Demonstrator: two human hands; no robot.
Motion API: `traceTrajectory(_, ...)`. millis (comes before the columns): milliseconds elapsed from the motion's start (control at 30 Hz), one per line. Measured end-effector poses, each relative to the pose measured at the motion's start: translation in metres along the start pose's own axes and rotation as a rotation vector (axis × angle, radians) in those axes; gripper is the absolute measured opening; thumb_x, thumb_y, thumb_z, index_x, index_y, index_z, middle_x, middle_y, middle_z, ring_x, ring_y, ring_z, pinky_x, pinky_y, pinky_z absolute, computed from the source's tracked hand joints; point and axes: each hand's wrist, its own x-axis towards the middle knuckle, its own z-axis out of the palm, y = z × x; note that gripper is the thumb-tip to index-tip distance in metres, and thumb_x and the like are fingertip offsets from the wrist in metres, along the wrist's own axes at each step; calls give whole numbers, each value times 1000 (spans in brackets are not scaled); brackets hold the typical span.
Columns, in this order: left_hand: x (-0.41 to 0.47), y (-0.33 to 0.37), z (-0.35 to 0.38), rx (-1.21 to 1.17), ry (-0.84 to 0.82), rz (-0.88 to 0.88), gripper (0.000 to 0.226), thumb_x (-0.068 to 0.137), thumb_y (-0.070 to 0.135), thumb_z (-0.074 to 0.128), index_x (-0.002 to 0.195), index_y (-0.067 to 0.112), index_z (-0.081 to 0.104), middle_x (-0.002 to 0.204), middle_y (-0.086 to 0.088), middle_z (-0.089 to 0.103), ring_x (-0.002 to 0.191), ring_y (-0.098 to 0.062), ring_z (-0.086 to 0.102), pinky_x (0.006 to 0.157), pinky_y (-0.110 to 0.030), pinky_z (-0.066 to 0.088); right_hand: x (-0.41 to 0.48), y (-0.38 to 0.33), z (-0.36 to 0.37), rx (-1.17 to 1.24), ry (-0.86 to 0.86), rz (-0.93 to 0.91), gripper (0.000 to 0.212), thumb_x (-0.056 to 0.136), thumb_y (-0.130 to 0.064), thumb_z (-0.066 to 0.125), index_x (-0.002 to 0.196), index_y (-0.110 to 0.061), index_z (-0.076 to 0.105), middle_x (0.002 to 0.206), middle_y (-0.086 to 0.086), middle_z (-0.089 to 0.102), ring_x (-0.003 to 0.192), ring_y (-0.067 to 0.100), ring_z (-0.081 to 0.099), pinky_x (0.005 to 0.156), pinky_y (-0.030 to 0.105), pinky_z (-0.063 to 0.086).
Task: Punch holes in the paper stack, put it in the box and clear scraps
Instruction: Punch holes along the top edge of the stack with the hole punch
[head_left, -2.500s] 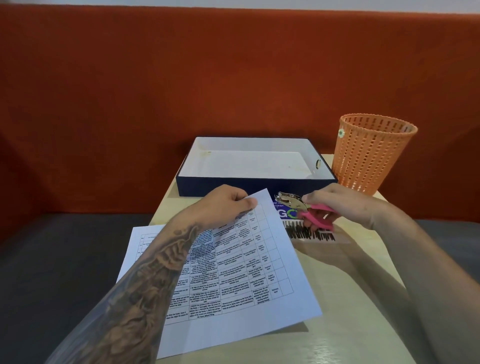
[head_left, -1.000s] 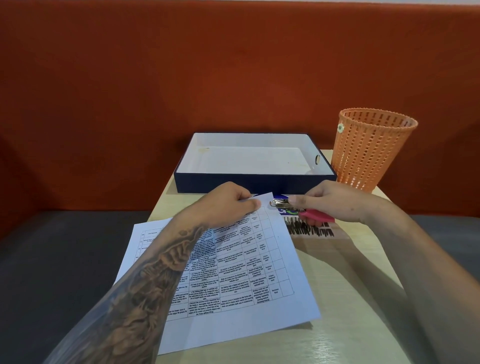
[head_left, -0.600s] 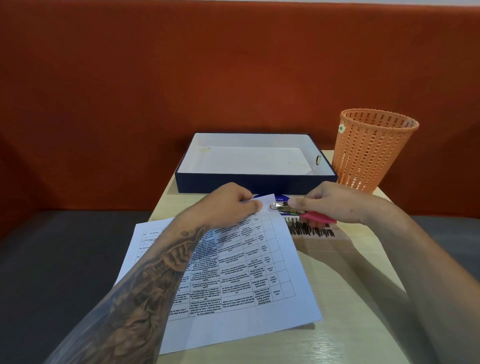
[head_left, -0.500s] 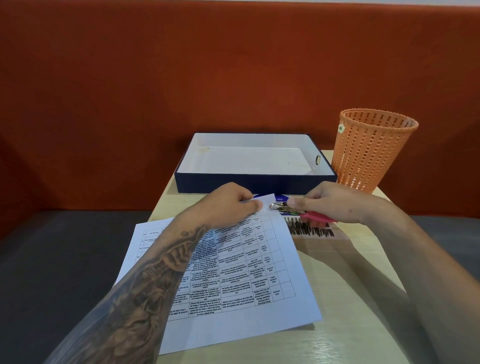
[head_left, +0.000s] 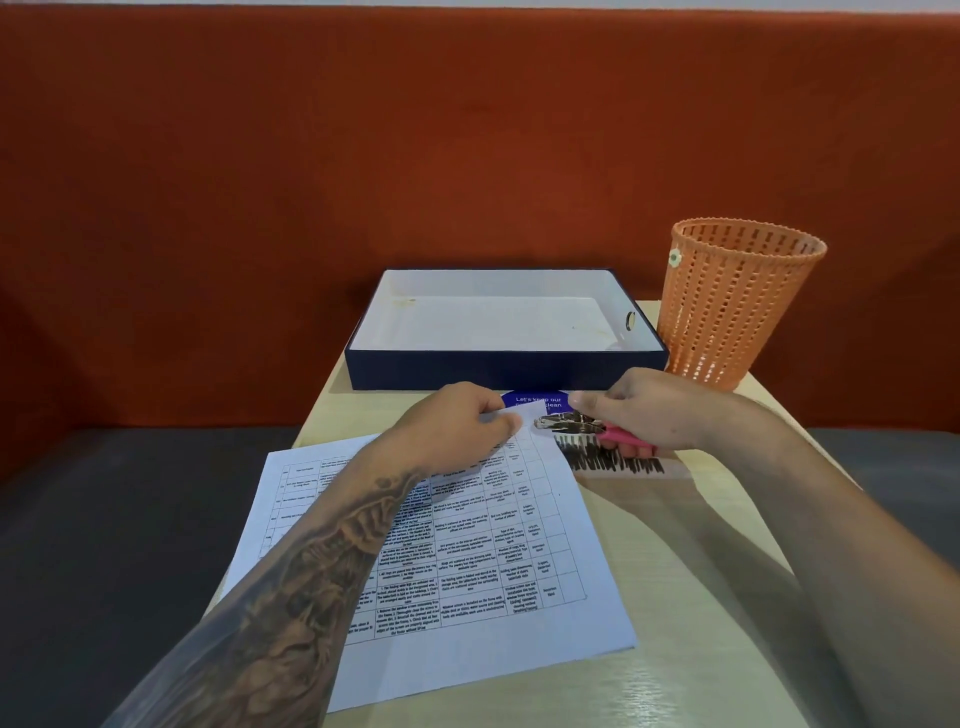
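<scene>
A stack of printed paper (head_left: 498, 561) lies on the pale wooden table (head_left: 701, 597). My left hand (head_left: 457, 431) pinches the stack's far right corner and lifts it slightly. My right hand (head_left: 654, 410) grips a hole punch (head_left: 576, 425) with pink handles, and its metal jaws sit at that corner's edge. An open dark blue box (head_left: 504, 371) with a white inside stands just beyond the hands. No scraps are visible.
An orange mesh waste basket (head_left: 737, 306) stands at the table's far right, next to the box. A blue round sticker (head_left: 537, 401) and a barcode-like label (head_left: 618, 460) mark the tabletop under the hands. An orange sofa back rises behind the table.
The right hand brought the punch left from above the label to the paper's corner and squeezed the handles together. The left hand kept hold of the corner, which dropped lower.
</scene>
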Motion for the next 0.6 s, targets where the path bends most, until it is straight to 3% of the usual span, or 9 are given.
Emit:
traceTrajectory(133, 0, 1, 2, 46, 29, 5, 30, 100, 49, 53, 92, 26, 71, 90, 8, 75, 88, -13, 69, 77, -40, 56, 2, 0, 0, -65, 10, -8, 63, 99, -60, 47, 77, -7, 74, 59, 1, 69, 50, 12, 60, 51, 25, 46)
traceTrajectory(267, 1, -2, 3, 41, 25, -2, 27, 98, 50, 55, 93, 28, 69, 92, 10, 75, 90, -13, 70, 81, -44, 60, 3, 2, 1, -51, 4, -5, 60, 100, -58, 49, 81, -7, 74, 61, 2, 69, 51, 13, 60, 54, 26, 48)
traceTrajectory(400, 2, 0, 2, 89, 66, 18, 19, 97, 48, 56, 94, 30, 60, 103, 9, 69, 95, -13, 65, 82, -43, 58, 4, 1, 2, -65, 21, -24, 60, 99, -58, 50, 72, -10, 72, 57, 0, 67, 48, 11, 58, 55, 26, 48)
traceTrajectory(600, 3, -2, 4, 86, 56, 16, 21, 96, 50, 57, 91, 30, 60, 99, 9, 71, 92, -14, 68, 82, -48, 60, 2, -1, 2, -104, 41, -26, 58, 99, -59, 50, 69, -14, 71, 55, -2, 66, 51, 11, 57, 58, 30, 47)
